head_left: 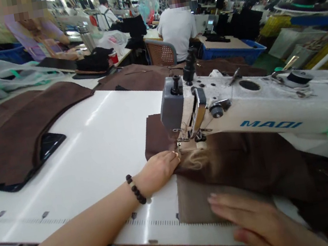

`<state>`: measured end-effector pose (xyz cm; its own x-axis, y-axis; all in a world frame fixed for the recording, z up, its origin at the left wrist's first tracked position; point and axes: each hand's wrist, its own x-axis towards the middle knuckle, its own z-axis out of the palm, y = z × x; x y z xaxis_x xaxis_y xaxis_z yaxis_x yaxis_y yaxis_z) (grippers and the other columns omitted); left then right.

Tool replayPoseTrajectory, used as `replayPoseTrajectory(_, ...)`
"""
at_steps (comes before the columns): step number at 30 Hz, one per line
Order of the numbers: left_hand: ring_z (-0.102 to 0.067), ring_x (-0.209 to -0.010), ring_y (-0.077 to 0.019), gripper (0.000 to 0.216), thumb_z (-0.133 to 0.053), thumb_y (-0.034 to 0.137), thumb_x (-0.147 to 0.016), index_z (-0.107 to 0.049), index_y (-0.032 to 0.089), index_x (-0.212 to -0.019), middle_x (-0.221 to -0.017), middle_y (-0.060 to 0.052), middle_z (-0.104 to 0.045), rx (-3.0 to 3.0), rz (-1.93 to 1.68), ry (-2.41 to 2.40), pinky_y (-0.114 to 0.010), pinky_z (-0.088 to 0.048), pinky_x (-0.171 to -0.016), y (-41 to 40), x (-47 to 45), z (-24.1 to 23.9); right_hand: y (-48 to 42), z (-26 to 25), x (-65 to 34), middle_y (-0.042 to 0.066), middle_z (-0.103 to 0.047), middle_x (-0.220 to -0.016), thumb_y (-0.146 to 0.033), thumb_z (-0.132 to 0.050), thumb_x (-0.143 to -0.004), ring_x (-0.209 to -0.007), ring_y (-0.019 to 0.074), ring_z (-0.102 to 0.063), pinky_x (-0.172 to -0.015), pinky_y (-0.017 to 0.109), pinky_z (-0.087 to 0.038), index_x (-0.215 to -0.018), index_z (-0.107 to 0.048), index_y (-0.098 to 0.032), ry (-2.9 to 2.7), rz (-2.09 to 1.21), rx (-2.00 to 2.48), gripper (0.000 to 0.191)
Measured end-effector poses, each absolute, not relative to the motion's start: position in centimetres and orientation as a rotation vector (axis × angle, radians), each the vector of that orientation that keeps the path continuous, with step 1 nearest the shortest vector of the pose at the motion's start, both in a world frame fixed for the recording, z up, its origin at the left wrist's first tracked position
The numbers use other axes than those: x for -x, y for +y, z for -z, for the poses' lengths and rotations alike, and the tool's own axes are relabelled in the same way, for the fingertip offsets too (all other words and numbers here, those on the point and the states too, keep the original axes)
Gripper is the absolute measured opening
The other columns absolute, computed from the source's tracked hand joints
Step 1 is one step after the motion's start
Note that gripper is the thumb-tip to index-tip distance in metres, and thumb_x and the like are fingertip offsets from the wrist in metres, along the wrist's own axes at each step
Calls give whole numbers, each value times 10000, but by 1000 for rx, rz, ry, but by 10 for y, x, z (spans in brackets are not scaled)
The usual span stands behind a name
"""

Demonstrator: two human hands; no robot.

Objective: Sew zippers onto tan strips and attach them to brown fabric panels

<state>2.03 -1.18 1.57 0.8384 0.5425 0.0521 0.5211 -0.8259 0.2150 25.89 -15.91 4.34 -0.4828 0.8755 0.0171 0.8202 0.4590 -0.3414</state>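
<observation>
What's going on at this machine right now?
The person's left hand, wearing a dark beaded bracelet, has its fingertips at the dark brown fabric beside the needle area of the white sewing machine marked MAQI. The right hand is held open over a lighter brown fabric flap near the front edge of the smooth white tabletop; whether it presses down is unclear. Other brown fabric pieces lie to the left.

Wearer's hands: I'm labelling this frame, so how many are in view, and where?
2. The left hand touches brown fabric near the sewing machine; the right hand is over brown fabric near the front edge of the table. Neither is hidden.
</observation>
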Motion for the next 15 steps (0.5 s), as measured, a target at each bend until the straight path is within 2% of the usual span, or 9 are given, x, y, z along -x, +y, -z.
replayPoseTrajectory(3,-586,-892,-189,250,-443,11,-769,-589,127,-934,-933,-79,-630,-2578,-300,982,-314,-456,-835,-6,-20,-17,-136,-18,-225,105,-476,-1279,-192,-451,-830,-1190,222,-439,-977,398,-418,-1263,-460,-147,-2601,-388,1465,435)
replayPoseTrajectory(5,-607,-855,-183,296,-431,-11,-728,-604,134,-918,-890,-62,-650,-2449,-392,1106,-290,-467,-800,5,-22,-20,-132,-6,-209,149,-428,-1309,-136,-470,-801,-1211,248,-410,-975,418,-418,-1252,-458,-68,-2577,-344,1527,455)
replayPoseTrajectory(7,-618,-836,-178,313,-398,-12,-732,-615,127,-909,-865,-58,-663,-2393,-436,1178,-262,-473,-761,17,-25,-22,-132,-3,-200,156,-453,-1289,-105,-492,-783,-1181,254,-443,-950,400,-443,-1215,-494,-60,-2572,-322,1563,434)
replayPoseTrajectory(11,-632,-800,-176,271,-411,17,-750,-644,125,-837,-814,-49,-676,-2326,-448,1190,-218,-472,-699,33,-33,-24,-117,-20,-186,124,-597,-1064,-149,-502,-812,-951,232,-578,-814,378,-501,-1150,-547,-131,-2491,-351,1813,341)
replayPoseTrajectory(15,-634,-756,-174,239,-442,30,-750,-653,130,-804,-774,-40,-674,-2314,-432,1161,-220,-468,-694,33,-33,-25,-81,-32,-180,137,-602,-1056,-302,-591,-775,-975,255,-574,-850,368,-460,-1240,-461,-114,-2352,-486,1940,519)
